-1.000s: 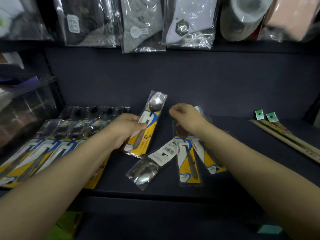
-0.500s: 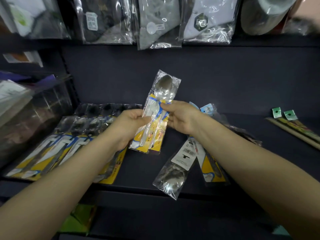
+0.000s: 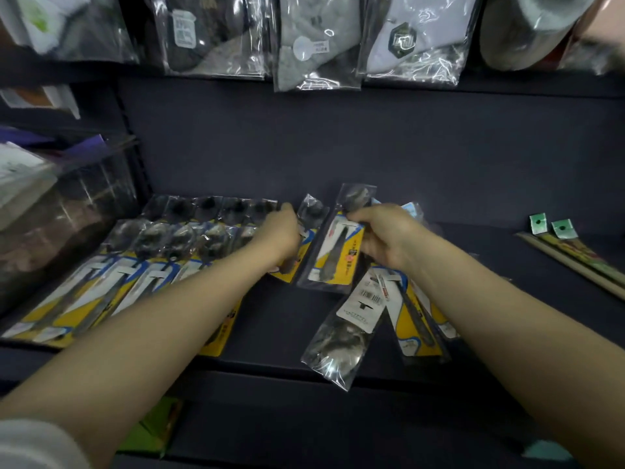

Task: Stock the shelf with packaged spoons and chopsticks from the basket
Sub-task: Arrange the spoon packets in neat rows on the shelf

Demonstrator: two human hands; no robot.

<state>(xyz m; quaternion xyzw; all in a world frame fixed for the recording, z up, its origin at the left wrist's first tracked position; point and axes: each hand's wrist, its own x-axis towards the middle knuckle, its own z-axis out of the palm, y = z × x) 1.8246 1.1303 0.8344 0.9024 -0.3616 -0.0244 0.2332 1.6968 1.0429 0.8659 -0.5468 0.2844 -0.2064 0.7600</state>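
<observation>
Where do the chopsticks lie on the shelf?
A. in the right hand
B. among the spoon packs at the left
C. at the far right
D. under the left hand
C: the chopsticks lie alone at the shelf's far right, away from both hands.

- We see a dark shelf [image 3: 473,184] carrying rows of packaged spoons [image 3: 148,265] at left.
- Loose spoon packs [image 3: 399,309] lie mid-shelf (one overhangs the front edge).
- Packaged chopsticks [image 3: 575,258] rest far right.
</observation>
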